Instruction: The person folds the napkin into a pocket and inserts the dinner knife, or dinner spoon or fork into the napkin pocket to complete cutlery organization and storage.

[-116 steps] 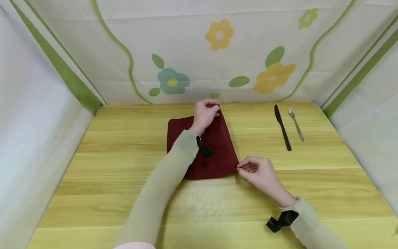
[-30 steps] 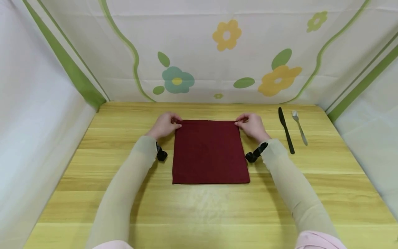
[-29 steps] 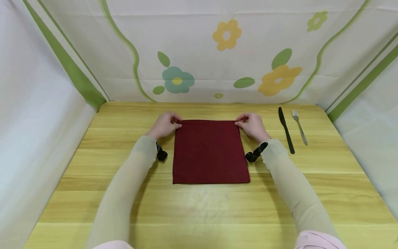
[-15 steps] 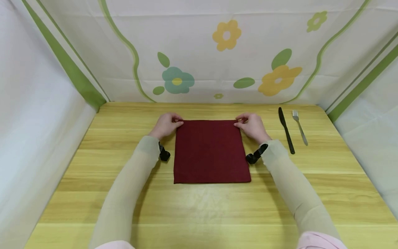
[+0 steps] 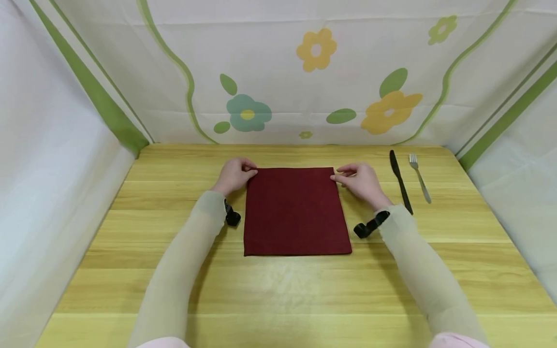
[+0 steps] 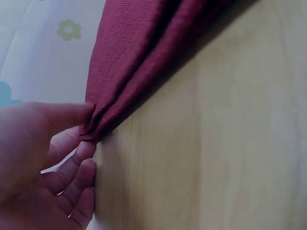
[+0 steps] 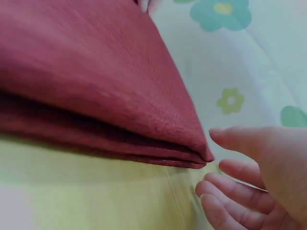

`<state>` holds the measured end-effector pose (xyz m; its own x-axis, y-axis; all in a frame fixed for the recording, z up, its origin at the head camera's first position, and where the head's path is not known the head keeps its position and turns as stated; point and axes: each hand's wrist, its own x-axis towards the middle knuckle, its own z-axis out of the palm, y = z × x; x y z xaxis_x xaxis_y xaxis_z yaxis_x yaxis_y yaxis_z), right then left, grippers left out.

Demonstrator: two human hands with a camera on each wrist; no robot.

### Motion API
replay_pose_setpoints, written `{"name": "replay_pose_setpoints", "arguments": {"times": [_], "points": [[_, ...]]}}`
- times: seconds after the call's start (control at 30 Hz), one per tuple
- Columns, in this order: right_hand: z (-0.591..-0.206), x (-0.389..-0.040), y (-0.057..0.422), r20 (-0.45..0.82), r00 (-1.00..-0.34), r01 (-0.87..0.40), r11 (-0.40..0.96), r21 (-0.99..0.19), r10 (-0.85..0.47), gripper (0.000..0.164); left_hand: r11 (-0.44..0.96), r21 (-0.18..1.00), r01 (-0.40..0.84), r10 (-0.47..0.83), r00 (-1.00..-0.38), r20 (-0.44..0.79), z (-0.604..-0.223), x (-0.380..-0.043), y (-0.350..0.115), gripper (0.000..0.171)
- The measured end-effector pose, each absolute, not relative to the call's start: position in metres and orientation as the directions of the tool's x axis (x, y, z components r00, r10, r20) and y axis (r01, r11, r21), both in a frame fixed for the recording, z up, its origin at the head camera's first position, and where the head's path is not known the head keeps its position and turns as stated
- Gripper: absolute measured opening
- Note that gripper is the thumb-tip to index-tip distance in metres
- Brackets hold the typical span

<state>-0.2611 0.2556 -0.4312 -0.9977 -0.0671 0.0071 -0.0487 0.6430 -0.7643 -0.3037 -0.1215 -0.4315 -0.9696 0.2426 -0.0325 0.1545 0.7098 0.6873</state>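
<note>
So the dark red cloth is lying around the middle of the frame, on a wood tabletop. Plenty of bare wood runs from its near edge down to the bottom of the frame and out toward both sides. It's tighter up top, just a strip before the floral fabric wall. Over at upper right there's a black knife and a fork side by side, with the knife's lower end right by the right sleeve.

The cloth is close to square, far edge running straight across the picture, sides flaring a bit toward the bottom. Can't really pick a long axis; it looks slightly wider than tall. Both wrist views show stacked layers at the corners.

Left hand is pinching the upper left corner, thumb on top. Right hand has let go: its wrist view shows a gap between the spread thumb and fingers and the upper right corner. Half a second ago those fingertips were on that corner, and the hand has since slid right and slightly down. Cloth has barely budged.
</note>
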Motion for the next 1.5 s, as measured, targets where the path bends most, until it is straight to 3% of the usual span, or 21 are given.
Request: {"name": "replay_pose_setpoints", "arguments": {"times": [0.33,0.83,1.27,1.5], "points": [[-0.421,-0.202,0.272,-0.075,-0.989,-0.011,0.577,-0.816,-0.125,0.058,0.652,0.734,0.192,0.278,-0.961,0.005,-0.429,-0.300,-0.130,0.041],[-0.425,-0.118,0.271,-0.109,-0.982,-0.013,0.630,-0.777,-0.154,0.043,0.665,0.707,0.242,0.317,-0.948,0.026,-0.429,-0.298,-0.128,0.036],[-0.429,-0.099,0.258,-0.204,-0.975,0.101,0.637,-0.764,-0.090,0.022,0.694,0.682,0.230,0.307,-0.952,0.008,-0.433,-0.309,-0.125,0.026],[-0.429,-0.100,0.256,-0.217,-0.969,0.095,0.634,-0.767,-0.117,0.018,0.729,0.643,0.234,0.329,-0.944,-0.030,-0.429,-0.309,-0.126,0.021]]}}
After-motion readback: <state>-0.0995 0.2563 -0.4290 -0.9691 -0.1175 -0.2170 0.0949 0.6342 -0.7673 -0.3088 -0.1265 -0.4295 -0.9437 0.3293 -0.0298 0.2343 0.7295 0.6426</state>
